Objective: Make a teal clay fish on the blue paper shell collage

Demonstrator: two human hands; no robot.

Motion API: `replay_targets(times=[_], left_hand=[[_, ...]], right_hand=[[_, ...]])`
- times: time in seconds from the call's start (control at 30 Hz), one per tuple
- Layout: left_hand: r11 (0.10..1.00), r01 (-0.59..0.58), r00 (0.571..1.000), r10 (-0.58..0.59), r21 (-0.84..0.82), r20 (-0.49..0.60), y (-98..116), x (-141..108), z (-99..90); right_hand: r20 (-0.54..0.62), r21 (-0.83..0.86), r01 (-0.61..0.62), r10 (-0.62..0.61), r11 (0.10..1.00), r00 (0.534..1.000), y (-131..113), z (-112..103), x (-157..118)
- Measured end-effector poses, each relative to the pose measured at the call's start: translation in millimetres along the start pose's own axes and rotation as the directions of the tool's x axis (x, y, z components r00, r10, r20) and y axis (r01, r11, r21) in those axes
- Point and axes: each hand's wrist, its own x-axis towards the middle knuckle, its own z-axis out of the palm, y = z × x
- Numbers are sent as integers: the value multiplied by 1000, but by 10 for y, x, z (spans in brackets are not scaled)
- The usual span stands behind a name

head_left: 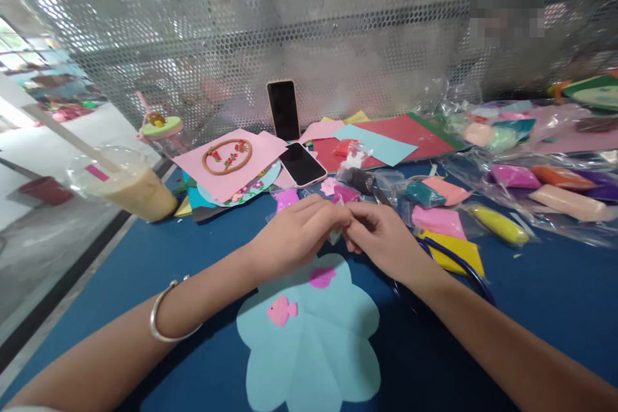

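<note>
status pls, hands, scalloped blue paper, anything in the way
Left hand and right hand: fingertips together, contents unclear. Scalloped blue paper: creased, bearing pink fish, magenta shape. Left hand hides part of its far edge.

At the frame's centre, the person's bare left hand [292,235] and bare right hand [383,235] meet at the fingertips; what lies between them is mostly hidden. Below, a pale-blue scalloped paper sheet [318,347] bears a flat pink fish figure [279,311] and a flat magenta figure [322,277]. A clear plastic cup of beige drink [138,192] stands at left; a black-screened phone [284,111] stands at upper centre.
</note>
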Motion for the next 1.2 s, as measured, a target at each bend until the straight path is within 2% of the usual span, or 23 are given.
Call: replay_targets(times=[0.17, 0.37, 0.43, 0.5, 0.57, 0.63, 0.7, 0.77, 0.87, 0.97, 1.2], left_hand=[[992, 128, 988, -128, 12, 85, 17, 7, -39], [951, 290, 923, -307, 107, 231, 119, 26, -95], [949, 301, 916, -315, 93, 247, 146, 35, -104], [951, 307, 930, -307, 30, 201, 160, 44, -106], [937, 345, 937, -339, -60, 87, 167, 52, -106], [916, 369, 924, -379, -155, -41, 177, 58, -108], [918, 329, 927, -358, -220, -111, 192, 58, -109], [941, 244, 955, -275, -235, -112, 202, 51, -104], [963, 162, 982, -178, -218, -58, 188, 30, -81], [964, 170, 982, -182, -203, -43, 152, 16, -62], [963, 212, 965, -234, -169, -120, 119, 14, -49]], right_hand=[[-37, -2, -4, 4, 1000, 999, -7, -18, 11], [-17, -41, -29, 28, 999, 999, 2, 6, 5], [1, -25, -38, 38, 999, 999, 5, 6, 4], [7, 19, -38, 38, 999, 999, 8, -4, 4], [0, 69, -37, 37, 997, 999, 11, -15, 5], [-3, 91, -42, 43, 995, 999, 14, -17, 6], [11, 78, -51, 50, 996, 999, 16, -9, 7], [25, 59, -62, 60, 996, 998, 18, 4, 6], [21, 65, -66, 64, 996, 998, 23, 17, 7], [14, 95, -60, 59, 994, 998, 33, 15, 9], [39, 239, -103, 96, 965, 995, 74, 35, 11]])
